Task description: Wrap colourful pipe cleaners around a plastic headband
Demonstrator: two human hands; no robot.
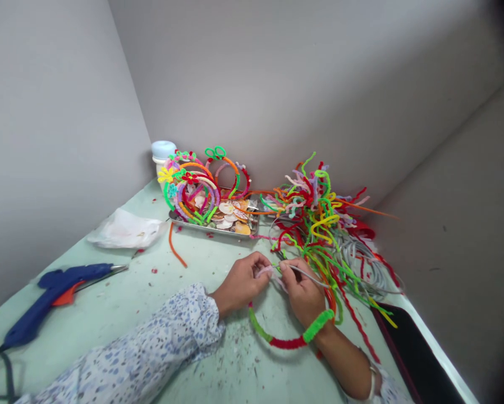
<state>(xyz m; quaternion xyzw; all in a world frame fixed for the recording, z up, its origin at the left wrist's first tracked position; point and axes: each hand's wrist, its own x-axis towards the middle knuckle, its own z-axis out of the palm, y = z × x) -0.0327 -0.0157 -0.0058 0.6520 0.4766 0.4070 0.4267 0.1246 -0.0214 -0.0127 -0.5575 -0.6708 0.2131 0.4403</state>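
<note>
My left hand (246, 280) is closed, its thumb and fingertips pinching a pale pink pipe cleaner (264, 271). Facing it, my right hand (305, 289) grips a thin grey wire (305, 272) between thumb and forefinger. Below both hands curves a hoop (286, 343) wrapped in green and red pipe cleaner; its right end passes over my right wrist. Fingertips of the two hands nearly meet, with a bit of green between them. The exact join of wire and pipe cleaner is hidden by the fingers.
Finished fuzzy headbands (193, 193) stand on a metal tray (235, 234) of flat cutouts. A heap of loose pipe cleaners (319, 207) and coiled grey wire (372, 269) lies right. A blue glue gun (45, 303), plastic bag (126, 230), lidded container (163, 150) and black flat object (420, 353) surround these.
</note>
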